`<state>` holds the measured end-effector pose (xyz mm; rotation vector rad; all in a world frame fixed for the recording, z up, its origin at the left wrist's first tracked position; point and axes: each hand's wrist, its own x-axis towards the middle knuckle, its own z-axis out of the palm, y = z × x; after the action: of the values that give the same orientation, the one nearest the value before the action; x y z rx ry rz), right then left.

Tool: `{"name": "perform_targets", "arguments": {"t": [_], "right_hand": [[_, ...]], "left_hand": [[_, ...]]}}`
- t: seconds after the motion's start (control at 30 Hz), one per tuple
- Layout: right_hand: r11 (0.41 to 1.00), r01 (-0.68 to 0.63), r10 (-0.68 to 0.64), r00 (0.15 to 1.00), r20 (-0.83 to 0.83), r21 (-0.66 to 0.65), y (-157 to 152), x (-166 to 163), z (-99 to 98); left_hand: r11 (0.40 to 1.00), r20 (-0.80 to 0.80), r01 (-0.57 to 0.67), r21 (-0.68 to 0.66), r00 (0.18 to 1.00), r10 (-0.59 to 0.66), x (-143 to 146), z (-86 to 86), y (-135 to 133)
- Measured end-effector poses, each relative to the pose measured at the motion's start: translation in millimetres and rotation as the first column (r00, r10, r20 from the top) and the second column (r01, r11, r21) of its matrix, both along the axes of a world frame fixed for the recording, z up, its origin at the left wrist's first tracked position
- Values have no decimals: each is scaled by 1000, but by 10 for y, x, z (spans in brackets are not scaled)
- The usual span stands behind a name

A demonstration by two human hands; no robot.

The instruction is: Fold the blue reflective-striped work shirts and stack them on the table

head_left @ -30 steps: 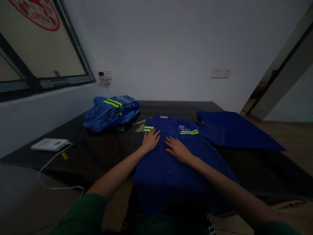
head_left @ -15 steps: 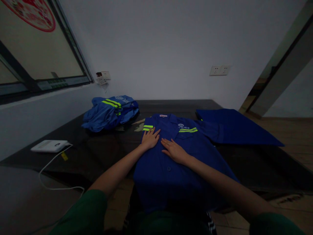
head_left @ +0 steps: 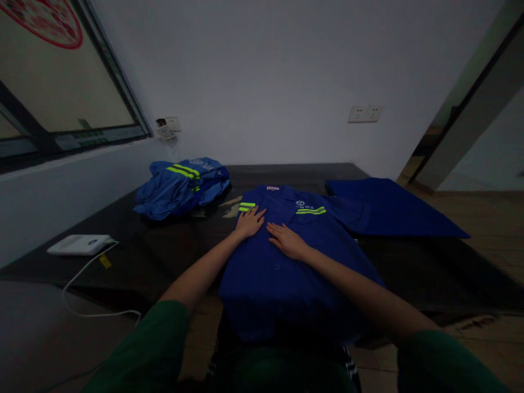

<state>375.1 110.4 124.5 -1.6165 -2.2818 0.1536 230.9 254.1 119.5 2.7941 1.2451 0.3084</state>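
Observation:
A dark blue work shirt (head_left: 327, 262) with yellow-green stripes and a white chest logo lies front up, collar toward the wall. Its lower part hangs over the table's near edge toward me. My left hand (head_left: 250, 221) rests flat on the shirt's left chest, just below the stripe there, fingers spread. Beside it, my right hand (head_left: 287, 240) lies palm down near the button line, fingers stretched out. Neither hand grips the cloth. The shirt's right sleeve reaches out onto a flat blue sheet (head_left: 393, 210).
A heap of blue striped clothing (head_left: 180, 188) sits at the back left of the dark table (head_left: 286, 170). A white power bank (head_left: 79, 245) with a white cable lies at the left edge. Wall sockets (head_left: 365, 114) are above the table, and a window (head_left: 61, 71) is at left.
Both hands stay flat on the shirt with hardly any movement across it. The whole view has shifted slightly, and the shirt's lower part sits a little higher in the picture.

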Motion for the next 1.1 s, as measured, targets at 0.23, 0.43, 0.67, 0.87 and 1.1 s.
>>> {"name": "perform_targets", "arguments": {"t": [0.23, 0.43, 0.67, 0.87, 1.1], "right_hand": [[1000, 7, -7, 1000, 2, 27, 7, 8, -50], [999, 4, -4, 1000, 3, 35, 8, 22, -70], [1000, 6, -6, 1000, 0, 7, 17, 31, -60], [1000, 4, -4, 1000, -14, 3, 29, 34, -65], [1000, -19, 20, 1000, -21, 7, 37, 51, -58]], "left_hand": [[996, 22, 87, -7, 996, -87, -398, 82, -630], [933, -8, 357, -52, 934, -358, -1098, 119, -1708], [972, 230, 234, 5, 946, -229, -1813, -75, -1992], [892, 629, -180, -415, 652, 424, -2024, -998, -2518], [617, 561, 34, -786, 461, 688, -1683, -1507, -2492]]}}
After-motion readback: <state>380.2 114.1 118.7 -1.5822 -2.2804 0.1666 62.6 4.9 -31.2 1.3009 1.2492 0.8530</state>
